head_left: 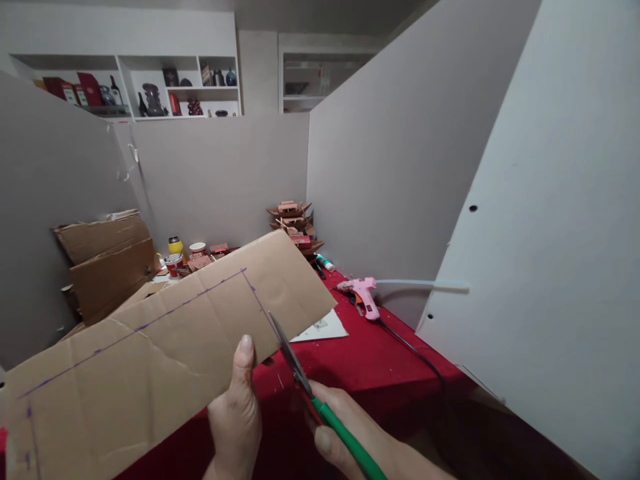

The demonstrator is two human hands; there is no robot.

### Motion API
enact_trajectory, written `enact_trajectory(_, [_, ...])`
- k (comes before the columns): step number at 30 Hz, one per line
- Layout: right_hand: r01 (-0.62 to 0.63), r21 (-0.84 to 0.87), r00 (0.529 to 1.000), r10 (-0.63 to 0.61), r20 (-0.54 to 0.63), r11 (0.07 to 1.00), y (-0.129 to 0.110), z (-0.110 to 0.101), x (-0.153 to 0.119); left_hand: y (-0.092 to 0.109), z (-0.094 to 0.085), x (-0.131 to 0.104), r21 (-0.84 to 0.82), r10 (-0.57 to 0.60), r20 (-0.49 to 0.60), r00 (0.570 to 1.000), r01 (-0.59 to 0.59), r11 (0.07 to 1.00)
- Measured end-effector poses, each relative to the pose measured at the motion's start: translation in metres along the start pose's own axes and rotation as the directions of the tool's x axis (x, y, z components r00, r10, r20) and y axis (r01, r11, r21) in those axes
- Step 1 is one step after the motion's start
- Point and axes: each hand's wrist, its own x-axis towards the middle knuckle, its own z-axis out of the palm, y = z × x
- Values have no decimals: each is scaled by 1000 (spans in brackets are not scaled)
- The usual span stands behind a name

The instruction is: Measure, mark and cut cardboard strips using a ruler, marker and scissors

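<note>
A large sheet of brown cardboard (175, 333) is held up at a slant, with purple marker lines drawn along its top and both ends. My left hand (237, 407) grips its lower edge, thumb on the front face and the other fingers hidden behind. In my right hand (345, 420) are scissors (300, 373) with green handles. Their blades meet the cardboard's lower edge beside the right-hand purple line, one blade lying over the front face. Part of the scissors' handles is covered by my fingers.
On the red tablecloth (395, 353) lies a pink glue gun (367, 297) with a glue stick and a black cord. Stacked cardboard boat models (293, 220) stand at the back. Folded cardboard (115, 273) leans at left. Grey partitions (390, 167) enclose the table.
</note>
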Motion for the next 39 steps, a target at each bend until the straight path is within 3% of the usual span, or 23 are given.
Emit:
enact_trajectory(5, [5, 99, 999, -10, 48, 995, -7, -3, 10, -12, 12, 3, -73, -75, 17, 997, 76, 994])
enact_trajectory(10, [-35, 148, 998, 28, 52, 988, -1, 1, 11, -11, 24, 1, -116, -120, 75, 990, 128, 985])
enact_trajectory(16, [-28, 178, 998, 16, 67, 984, 3, 5, 10, -10, 27, -2, -139, -97, 114, 989, 112, 984])
enact_trajectory(22, [-68, 241, 998, 68, 8, 968, -3, 11, 8, -16, 24, -1, -103, -6, 140, 990, 20, 995])
enact_trajectory(26, [-71, 294, 997, 73, 4, 953, 0, 15, 6, -16, 24, -2, -101, -7, 142, 990, 21, 995])
enact_trajectory(31, [-12, 185, 997, -3, 80, 983, -5, 5, 6, -12, 21, -8, -56, 43, 118, 992, -37, 998])
enact_trajectory(35, [-55, 125, 997, 47, 66, 991, -8, 0, 2, -12, 18, -15, 15, 133, 113, 985, -135, 991])
enact_trajectory(39, [-99, 194, 995, 91, 50, 976, -6, 5, -4, -12, 18, -16, 0, 205, 134, 970, -206, 978])
